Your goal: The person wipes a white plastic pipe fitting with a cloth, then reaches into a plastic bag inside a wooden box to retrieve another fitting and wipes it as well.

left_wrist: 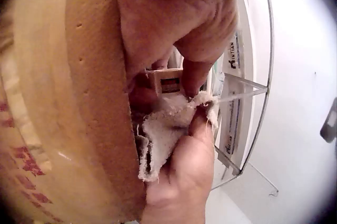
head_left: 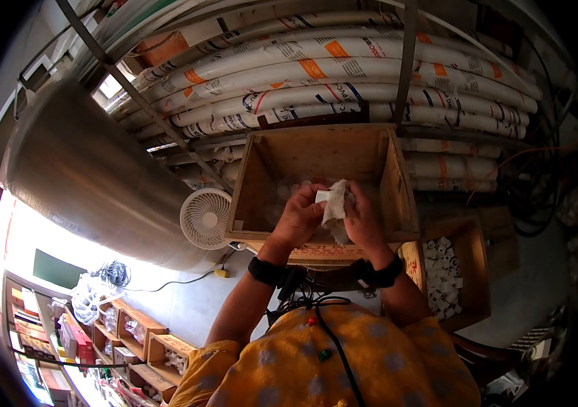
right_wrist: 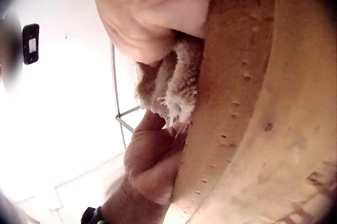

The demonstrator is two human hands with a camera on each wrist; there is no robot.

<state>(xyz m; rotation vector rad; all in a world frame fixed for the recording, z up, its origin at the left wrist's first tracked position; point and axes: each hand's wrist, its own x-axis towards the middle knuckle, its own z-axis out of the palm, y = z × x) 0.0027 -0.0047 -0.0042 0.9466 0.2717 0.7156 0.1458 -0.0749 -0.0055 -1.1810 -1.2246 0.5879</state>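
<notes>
Over the near part of a wooden box [head_left: 316,142], both hands meet at a small white piece [head_left: 322,196] and a rough whitish cloth [head_left: 335,205]. The left hand [head_left: 297,216] pinches the white piece between thumb and fingers. My right hand [head_left: 363,220] grips the cloth, which hangs down between the hands. In the left wrist view the cloth [left_wrist: 166,129] is bunched against the right thumb, beside the left fingers. The right wrist view shows the cloth [right_wrist: 171,84] folded under the right hand [right_wrist: 152,13]; its fingertips are hidden there.
A white round fan [head_left: 207,218] stands left of the box. At the right is a wooden box [head_left: 482,271] with many white fittings [head_left: 441,271]. Wrapped pipes [head_left: 343,68] lie on a rack behind. Several small boxes [head_left: 141,325] sit at the lower left.
</notes>
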